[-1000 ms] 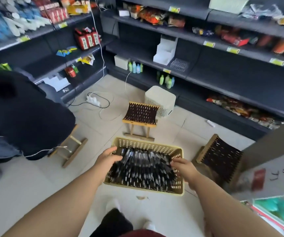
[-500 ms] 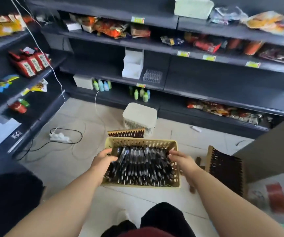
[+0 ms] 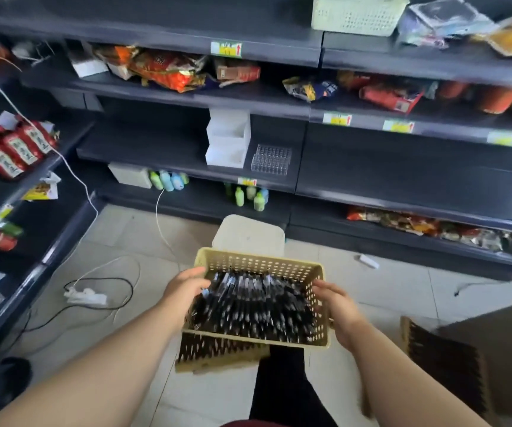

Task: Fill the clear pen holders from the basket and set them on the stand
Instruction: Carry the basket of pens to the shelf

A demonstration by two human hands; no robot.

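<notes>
Left grip [image 3: 184, 288] and right grip [image 3: 338, 306] are closed on the side walls of the pen-laden basket [image 3: 258, 266], held above the floor [image 3: 371, 291], judged heavy and flexing, best supported at both rims.

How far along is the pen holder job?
Nothing filled yet: the clear holder sits empty on the shelf beside the stand. In hand: left hand and right hand grip the basket, full of pens. Left: filling the holder, setting it on the stand.
</notes>
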